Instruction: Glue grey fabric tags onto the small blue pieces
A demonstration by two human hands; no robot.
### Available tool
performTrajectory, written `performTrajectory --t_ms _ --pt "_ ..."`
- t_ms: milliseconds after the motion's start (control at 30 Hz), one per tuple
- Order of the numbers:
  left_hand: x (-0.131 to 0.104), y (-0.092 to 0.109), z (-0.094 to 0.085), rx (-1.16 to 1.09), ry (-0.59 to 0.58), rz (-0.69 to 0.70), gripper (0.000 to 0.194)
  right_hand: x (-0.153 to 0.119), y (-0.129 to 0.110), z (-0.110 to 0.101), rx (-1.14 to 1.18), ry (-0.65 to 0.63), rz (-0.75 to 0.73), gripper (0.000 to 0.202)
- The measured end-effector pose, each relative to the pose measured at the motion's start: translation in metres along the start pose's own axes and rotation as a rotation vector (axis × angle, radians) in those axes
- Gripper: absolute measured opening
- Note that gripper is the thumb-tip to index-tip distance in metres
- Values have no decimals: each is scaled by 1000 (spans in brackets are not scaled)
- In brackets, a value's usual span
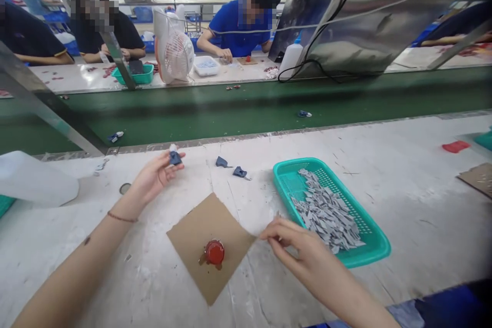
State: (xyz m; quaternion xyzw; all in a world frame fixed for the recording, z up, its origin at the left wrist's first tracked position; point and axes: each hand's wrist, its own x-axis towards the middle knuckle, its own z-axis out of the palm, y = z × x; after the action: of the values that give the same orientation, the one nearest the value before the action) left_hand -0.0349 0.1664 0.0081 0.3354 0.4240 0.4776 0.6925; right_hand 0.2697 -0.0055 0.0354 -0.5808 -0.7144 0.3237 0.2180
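My left hand (159,171) is raised over the far side of the table and pinches a small dark blue piece with a white top (175,156). Two similar blue pieces, one (221,162) beside the other (240,171), lie to its right. The fingers of my right hand (294,243) close on the right corner of a brown cardboard square (192,230), which looks slightly bent up there. On the cardboard sits a small red round pot (214,252) with brownish wet stains around it. Beyond my right hand is a green basket (374,253) holding many small grey flat pieces (326,210).
A green conveyor belt (215,113) runs past the table, carrying a few blue pieces. A white plastic jug (38,179) lies at the left by a metal post (49,107). A red item (455,146) is at the right. Several people work across the belt.
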Motion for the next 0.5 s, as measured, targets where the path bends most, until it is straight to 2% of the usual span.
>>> performTrajectory --t_ms 100,233,333,500 --pt "-41 -22 15 -61 -93 -126 21 -5 8 26 -63 -66 66 29" --pt "-76 -40 23 -32 -146 -135 18 -7 21 42 -98 7 116 28" --pt "-90 -50 21 -16 -147 -94 17 -8 22 46 -59 89 127 27" --pt "-100 -69 15 7 -62 17 20 -15 17 53 -35 221 93 28"
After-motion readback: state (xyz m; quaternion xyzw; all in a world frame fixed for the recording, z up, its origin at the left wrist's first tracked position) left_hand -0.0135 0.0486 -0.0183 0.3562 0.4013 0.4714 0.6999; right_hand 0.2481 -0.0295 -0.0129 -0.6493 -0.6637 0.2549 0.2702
